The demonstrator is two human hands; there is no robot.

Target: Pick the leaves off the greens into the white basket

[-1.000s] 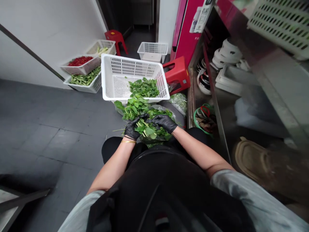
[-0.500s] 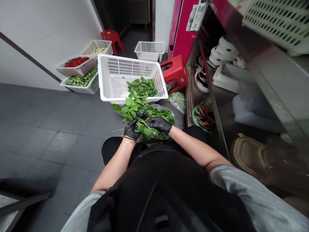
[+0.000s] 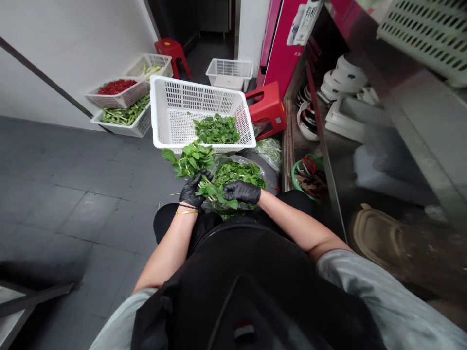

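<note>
Both my hands wear black gloves. My left hand (image 3: 192, 191) is closed round the stems of a bunch of leafy greens (image 3: 189, 161) whose leaves stick up and to the left. My right hand (image 3: 242, 191) pinches at the lower stems of that bunch, fingers closed. Under my hands, on my lap, lies a clear plastic bag of more greens (image 3: 238, 173). Just beyond it stands a large white plastic basket (image 3: 171, 121) with a small heap of picked leaves (image 3: 216, 129) at its right side.
By the left wall sit white baskets of red chillies (image 3: 116, 87), green beans (image 3: 125, 116) and pale vegetables (image 3: 152, 68). A tipped red stool (image 3: 267, 107) lies right of the big basket. A steel shelf (image 3: 339, 160) with white bowls runs along the right.
My left hand has shifted left and tilted the bunch leftward. My right hand has slid lower along the stems. The view has panned slightly.
</note>
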